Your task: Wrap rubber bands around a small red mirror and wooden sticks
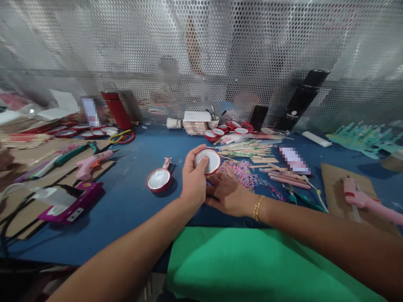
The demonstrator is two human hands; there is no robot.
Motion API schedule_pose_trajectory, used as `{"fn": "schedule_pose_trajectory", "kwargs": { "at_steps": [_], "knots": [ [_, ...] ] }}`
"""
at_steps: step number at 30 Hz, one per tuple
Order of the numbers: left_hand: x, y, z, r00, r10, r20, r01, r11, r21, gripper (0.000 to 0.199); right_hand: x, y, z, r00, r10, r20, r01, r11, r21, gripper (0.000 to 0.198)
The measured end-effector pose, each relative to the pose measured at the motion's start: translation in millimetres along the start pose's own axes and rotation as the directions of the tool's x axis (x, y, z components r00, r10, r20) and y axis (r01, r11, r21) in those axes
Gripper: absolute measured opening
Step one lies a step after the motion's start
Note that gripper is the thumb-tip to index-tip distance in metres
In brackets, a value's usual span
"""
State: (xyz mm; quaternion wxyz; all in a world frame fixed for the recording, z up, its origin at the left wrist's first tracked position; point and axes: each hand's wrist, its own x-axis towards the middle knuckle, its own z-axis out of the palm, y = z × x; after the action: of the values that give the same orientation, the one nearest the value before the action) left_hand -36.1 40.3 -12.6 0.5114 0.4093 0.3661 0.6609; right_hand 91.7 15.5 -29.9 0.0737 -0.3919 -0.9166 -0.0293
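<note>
My left hand [195, 178] is closed round a small red drum [213, 160] with a white round face, its thumb pressed on that face. Close against it, my right hand [231, 191] has its fingers apart, reaching toward the drum's lower side; its fingertips are partly hidden behind the left hand. To the left lies a second red drum [159, 179], white face up, with a short pink piece at its far side. Just beyond the right hand spreads a tangle of pink and purple strings [245, 174].
Thin sticks [248, 149], more red drums [225, 129] and a black bottle [299, 105] stand or lie farther back. Pink glue guns lie at left [90, 165] and right [359, 195]. A purple power strip [74, 207] sits left, pliers [299, 199] right. Perforated metal sheet [141, 46] backs the blue table.
</note>
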Motion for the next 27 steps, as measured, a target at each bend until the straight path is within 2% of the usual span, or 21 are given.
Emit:
{"fn": "schedule_pose_trajectory", "kwargs": {
  "at_steps": [2,3,5,7,10,12,13,16,19,21,23,25,27],
  "knots": [
    [0.3,-1.5,-0.8,1.000,0.009,0.013,-0.009,1.000,0.006,0.035,11.5,11.3,-2.6,0.997,0.072,-0.020,-0.073,0.995,-0.061,0.035],
    [0.3,-2.2,-1.0,1.000,0.006,0.017,-0.006,1.000,0.005,0.034,13.7,17.9,-6.3,0.992,0.117,-0.035,-0.120,0.990,-0.074,0.034],
    [0.0,-2.9,-1.0,1.000,-0.009,0.024,0.009,1.000,0.001,0.034,7.7,27.4,-15.4,0.990,0.119,-0.071,-0.123,0.991,-0.061,0.039],
    [-0.3,-2.3,-0.3,0.999,-0.022,0.024,0.022,1.000,-0.003,0.035,-10.9,27.5,-21.8,0.992,0.087,-0.091,-0.090,0.996,-0.029,0.050],
    [-0.3,0.2,1.1,1.000,-0.023,0.017,0.023,1.000,-0.010,0.035,-42.4,16.0,-17.7,0.999,-0.046,-0.012,0.046,0.999,0.012,0.072],
    [0.1,1.5,1.7,1.000,-0.013,0.014,0.013,1.000,-0.012,0.035,-50.0,12.3,-9.3,0.987,-0.152,0.042,0.151,0.988,0.030,0.067],
    [0.4,1.8,1.7,1.000,-0.007,0.014,0.007,1.000,-0.011,0.035,-48.0,14.0,-5.9,0.986,-0.158,0.048,0.157,0.987,0.018,0.062],
    [0.8,1.1,1.1,1.000,-0.005,0.020,0.005,1.000,-0.005,0.035,-28.5,30.4,-7.5,0.998,-0.040,-0.050,0.036,0.995,-0.094,0.060],
    [0.2,-0.3,0.4,0.999,-0.028,0.026,0.028,1.000,-0.001,0.035,-21.7,44.0,-22.4,0.989,0.063,-0.132,-0.080,0.988,-0.128,0.057],
    [-0.5,-1.0,0.5,0.999,-0.036,0.027,0.036,0.999,0.002,0.035,-37.5,41.5,-28.3,0.991,0.056,-0.119,-0.070,0.990,-0.124,0.059],
    [-1.3,-1.6,1.0,0.998,-0.041,0.036,0.041,0.999,0.008,0.035,-64.2,31.0,-24.3,0.988,0.098,-0.117,-0.111,0.988,-0.110,0.069],
    [-2.2,-2.0,1.5,0.998,-0.045,0.052,0.045,0.999,0.015,0.035,-88.5,19.4,-11.5,0.980,0.173,-0.103,-0.182,0.980,-0.086,0.081],
    [-2.7,-2.1,1.7,0.997,-0.045,0.065,0.044,0.999,0.018,0.034,-97.3,13.7,4.4,0.966,0.252,-0.053,-0.255,0.965,-0.066,0.083]
  ]
}}
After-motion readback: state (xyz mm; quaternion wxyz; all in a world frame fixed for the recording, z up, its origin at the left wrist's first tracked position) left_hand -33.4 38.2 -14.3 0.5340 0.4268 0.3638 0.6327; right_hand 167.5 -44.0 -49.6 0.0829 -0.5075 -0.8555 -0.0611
